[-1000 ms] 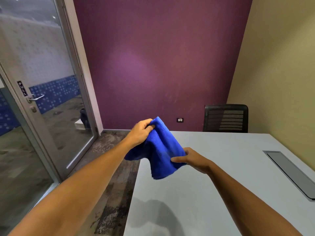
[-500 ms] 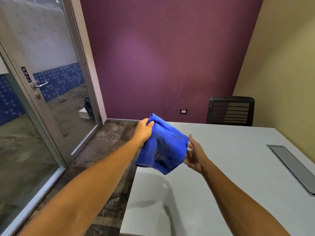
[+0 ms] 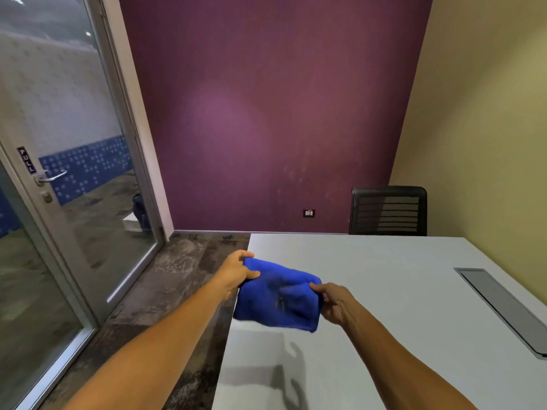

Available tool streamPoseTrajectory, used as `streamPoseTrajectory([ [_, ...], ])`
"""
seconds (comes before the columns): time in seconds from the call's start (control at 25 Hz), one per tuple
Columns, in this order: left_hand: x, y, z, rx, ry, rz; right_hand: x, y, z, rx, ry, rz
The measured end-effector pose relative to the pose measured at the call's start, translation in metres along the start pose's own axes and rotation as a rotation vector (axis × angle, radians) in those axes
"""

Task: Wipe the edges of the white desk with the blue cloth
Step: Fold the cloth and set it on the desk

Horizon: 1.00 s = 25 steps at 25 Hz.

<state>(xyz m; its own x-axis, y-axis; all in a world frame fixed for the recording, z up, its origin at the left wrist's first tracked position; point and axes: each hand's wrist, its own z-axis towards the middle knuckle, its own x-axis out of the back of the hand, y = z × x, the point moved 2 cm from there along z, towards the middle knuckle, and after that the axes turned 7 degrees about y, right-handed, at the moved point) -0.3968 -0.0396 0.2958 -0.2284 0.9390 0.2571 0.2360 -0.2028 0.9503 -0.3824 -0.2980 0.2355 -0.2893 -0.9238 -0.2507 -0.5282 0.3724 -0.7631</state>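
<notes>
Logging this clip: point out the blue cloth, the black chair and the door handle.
blue cloth [image 3: 278,300], head view, middle of the fabric.
black chair [image 3: 388,211], head view, mesh backrest.
door handle [image 3: 53,176], head view, lever.

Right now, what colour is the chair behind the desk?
Black chair, with a slatted back; the head view shows it.

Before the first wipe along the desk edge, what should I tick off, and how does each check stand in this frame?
1. Cloth gripped on both sides: ok. Left hand pinches its left end, right hand its right.
2. Cloth near an edge: ok. It hangs over the left edge of the desk.
3. Cloth touching the desk: not ok. A shadow lies below it, so it looks lifted.
4. Cloth folded into a pad: cannot tell. It is bunched and its layers are unclear.
5. Left edge free of things: ok, as far as the frame shows.
6. Far edge reachable: cannot tell. A chair stands behind it.
</notes>
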Motion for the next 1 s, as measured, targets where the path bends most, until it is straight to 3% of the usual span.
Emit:
streamPoseTrajectory([
  [0.12,0.001,-0.003,0.005,0.122,0.078,-0.059,-0.005,-0.001,0.001,0.121,0.107,-0.167],
  [0.24,0.0,-0.004,0.005,0.346,-0.051,-0.175,-0.009,-0.007,-0.002,0.176,0.136,-0.24],
  [0.4,0.005,0.0,0.005,0.314,-0.115,-0.085,-0.01,-0.017,-0.005,0.123,-0.007,-0.317],
  [0.52,0.013,0.009,-0.003,0.319,-0.122,0.052,-0.014,-0.025,-0.012,0.199,0.025,-0.45],
  [0.6,0.015,0.02,-0.005,0.2,-0.159,0.038,-0.021,-0.035,-0.019,0.328,0.074,-0.459],
  [0.76,0.023,0.052,0.0,-0.302,-0.016,-0.191,-0.029,-0.069,-0.041,0.919,0.006,-0.183],
  [0.84,0.024,0.06,0.002,-0.392,0.002,-0.213,-0.029,-0.076,-0.046,0.981,-0.004,-0.127],
  [1.0,0.018,0.051,-0.003,-0.305,0.069,-0.266,-0.027,-0.071,-0.045,0.902,0.002,-0.165],
])
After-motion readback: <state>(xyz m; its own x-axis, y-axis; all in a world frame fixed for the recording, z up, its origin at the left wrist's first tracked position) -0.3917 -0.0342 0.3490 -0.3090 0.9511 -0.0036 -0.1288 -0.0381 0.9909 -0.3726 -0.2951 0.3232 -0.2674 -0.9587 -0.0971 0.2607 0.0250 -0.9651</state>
